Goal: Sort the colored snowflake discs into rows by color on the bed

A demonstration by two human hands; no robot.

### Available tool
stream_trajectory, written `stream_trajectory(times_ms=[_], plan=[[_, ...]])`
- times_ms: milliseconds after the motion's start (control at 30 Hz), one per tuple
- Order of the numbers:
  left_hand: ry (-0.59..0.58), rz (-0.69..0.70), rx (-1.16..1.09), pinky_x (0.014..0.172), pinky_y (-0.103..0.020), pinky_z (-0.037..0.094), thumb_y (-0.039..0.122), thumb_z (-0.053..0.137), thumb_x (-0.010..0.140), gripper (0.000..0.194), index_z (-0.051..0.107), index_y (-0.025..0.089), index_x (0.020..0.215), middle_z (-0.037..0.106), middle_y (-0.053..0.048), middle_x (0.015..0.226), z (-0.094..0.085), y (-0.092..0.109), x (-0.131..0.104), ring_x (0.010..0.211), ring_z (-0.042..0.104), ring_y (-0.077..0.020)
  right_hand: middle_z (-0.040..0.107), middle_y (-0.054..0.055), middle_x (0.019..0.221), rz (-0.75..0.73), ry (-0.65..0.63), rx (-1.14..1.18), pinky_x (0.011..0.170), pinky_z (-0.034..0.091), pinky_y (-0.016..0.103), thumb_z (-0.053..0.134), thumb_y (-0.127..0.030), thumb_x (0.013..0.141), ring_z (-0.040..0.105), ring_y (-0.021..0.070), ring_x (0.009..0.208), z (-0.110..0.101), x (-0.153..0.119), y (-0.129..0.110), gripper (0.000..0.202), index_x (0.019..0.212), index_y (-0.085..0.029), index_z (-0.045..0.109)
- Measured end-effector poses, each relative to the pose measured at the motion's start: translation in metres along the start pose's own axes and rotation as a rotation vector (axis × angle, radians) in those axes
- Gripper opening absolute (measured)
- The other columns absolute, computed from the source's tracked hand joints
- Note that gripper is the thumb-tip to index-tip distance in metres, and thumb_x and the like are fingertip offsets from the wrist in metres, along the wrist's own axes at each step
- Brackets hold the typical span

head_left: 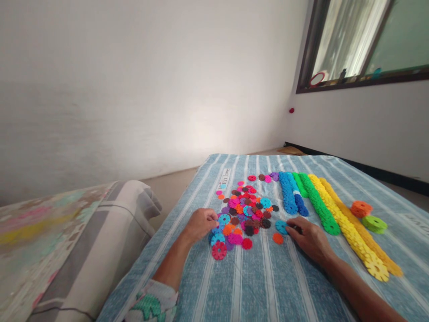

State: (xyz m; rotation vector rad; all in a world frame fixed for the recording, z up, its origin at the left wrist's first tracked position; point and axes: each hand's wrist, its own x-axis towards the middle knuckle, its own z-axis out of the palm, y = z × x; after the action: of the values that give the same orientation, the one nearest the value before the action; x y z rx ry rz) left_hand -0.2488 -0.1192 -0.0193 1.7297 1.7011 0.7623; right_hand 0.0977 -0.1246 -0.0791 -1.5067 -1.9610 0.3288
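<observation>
A loose pile of notched plastic snowflake discs in mixed colours lies on the striped cloth. My left hand is at the pile's left edge, fingers pinched beside a light blue disc; what is between the fingertips is hidden. On the right of the pile, my right hand pinches a blue snowflake disc by its edge, low over the cloth. An orange disc lies just below that blue one. Near the left hand's wrist side sits a red-pink disc.
Rows of overlapped discs lie to the right: blue, green, yellow and darker yellow. Small stacks of orange and lime discs stand beyond them. A folded grey-striped bedding roll is at left.
</observation>
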Motion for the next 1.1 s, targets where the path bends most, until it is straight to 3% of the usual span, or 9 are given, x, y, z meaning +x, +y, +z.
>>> stream_trajectory(times_ms=[167,300,500,667,933,1100], plan=[[0.065,0.046,-0.238,0.056,-0.022,0.043,0.029,0.061,0.062,0.019,0.065,0.014,0.072,0.063,0.001,0.062,0.004,0.006,-0.003,0.059,0.057,-0.0125,0.069,0.006,0.084,-0.026,0.087,0.03,0.072,0.045,0.031,0.046,-0.038,0.086,0.062,0.0208,0.077,0.001,-0.002,-0.004,0.028,0.082,-0.021,0.068],[0.073,0.08,-0.31,0.059,-0.023,0.044,0.031,0.061,0.065,0.022,0.066,0.013,0.078,0.065,-0.001,0.066,0.015,0.017,-0.008,0.062,0.058,-0.013,0.067,0.006,0.078,-0.069,0.179,0.083,0.067,0.044,0.03,0.048,-0.038,0.086,0.06,0.0191,0.069,-0.002,-0.006,-0.023,0.027,0.081,-0.02,0.067],[-0.048,0.162,-0.264,0.061,-0.023,0.044,0.027,0.058,0.069,0.018,0.068,0.014,0.077,0.066,-0.001,0.068,0.04,0.038,-0.021,0.063,0.058,-0.013,0.065,0.003,0.074,-0.143,0.032,0.315,0.06,0.042,0.025,0.05,-0.032,0.086,0.057,0.0151,0.063,0.003,-0.014,-0.067,0.022,0.084,-0.018,0.068],[-0.097,0.269,-0.165,0.065,-0.022,0.045,0.024,0.057,0.071,0.015,0.07,0.017,0.075,0.068,-0.001,0.072,0.054,0.051,-0.029,0.067,0.059,-0.0134,0.063,0.002,0.07,-0.145,0.014,0.415,0.059,0.04,0.023,0.055,-0.027,0.083,0.055,0.0135,0.062,0.012,-0.015,-0.084,0.02,0.093,-0.017,0.069],[-0.112,0.381,-0.086,0.061,-0.021,0.044,0.022,0.057,0.072,0.014,0.07,0.018,0.072,0.066,0.0,0.067,0.068,0.055,-0.031,0.065,0.059,-0.0127,0.066,0.0,0.071,-0.185,-0.053,0.476,0.064,0.041,0.022,0.055,-0.013,0.08,0.059,0.0127,0.068,0.019,-0.012,-0.093,0.017,0.079,-0.02,0.071],[-0.01,0.396,-0.062,0.062,-0.022,0.046,0.026,0.055,0.075,0.016,0.069,0.018,0.075,0.067,-0.001,0.069,0.064,0.05,-0.029,0.064,0.061,-0.0131,0.066,0.0,0.069,-0.112,0.018,0.427,0.063,0.043,0.021,0.054,-0.018,0.082,0.061,0.0131,0.068,0.0,0.005,-0.07,0.017,0.074,-0.018,0.07]])
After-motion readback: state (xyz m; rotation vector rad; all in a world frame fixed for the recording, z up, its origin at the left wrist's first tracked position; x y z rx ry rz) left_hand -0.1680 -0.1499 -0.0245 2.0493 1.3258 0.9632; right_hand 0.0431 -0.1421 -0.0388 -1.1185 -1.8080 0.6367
